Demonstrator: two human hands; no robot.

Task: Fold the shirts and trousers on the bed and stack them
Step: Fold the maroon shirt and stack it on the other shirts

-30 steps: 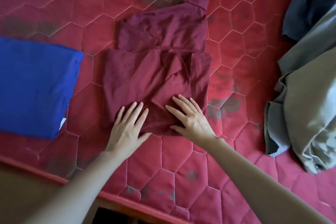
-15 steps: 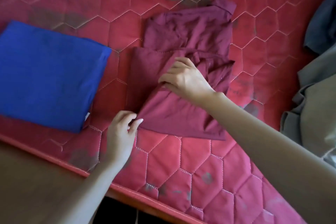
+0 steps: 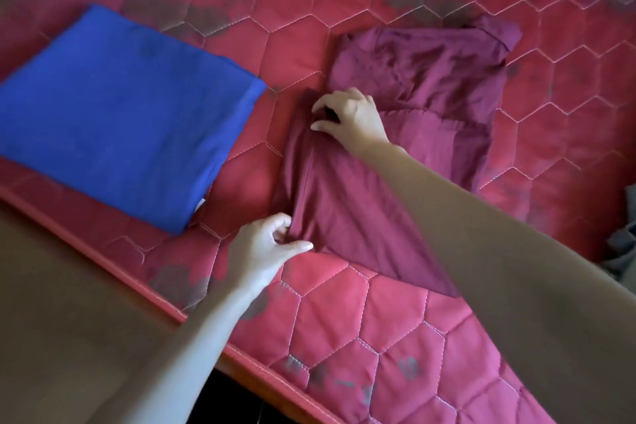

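A maroon shirt (image 3: 423, 86), partly folded, lies on the red quilted mattress (image 3: 395, 327) right of centre. My left hand (image 3: 266, 246) pinches the shirt's near left corner between thumb and fingers. My right hand (image 3: 347, 113) reaches across and grips the shirt's left edge farther up, fingers curled into the cloth. My right forearm covers part of the shirt's near right side. A folded blue garment (image 3: 120, 113) lies flat at the left, apart from the shirt.
The mattress's near edge (image 3: 165, 303) runs diagonally from left to bottom centre, with brown floor (image 3: 69, 337) beyond it. A bit of grey cloth (image 3: 623, 241) shows at the right border. Bare mattress lies between the blue garment and the shirt.
Both hands went from lying flat on the shirt's near edge to gripping its left edge. My right hand moved left across the shirt. The view shifted left, leaving the grey clothes mostly out of frame.
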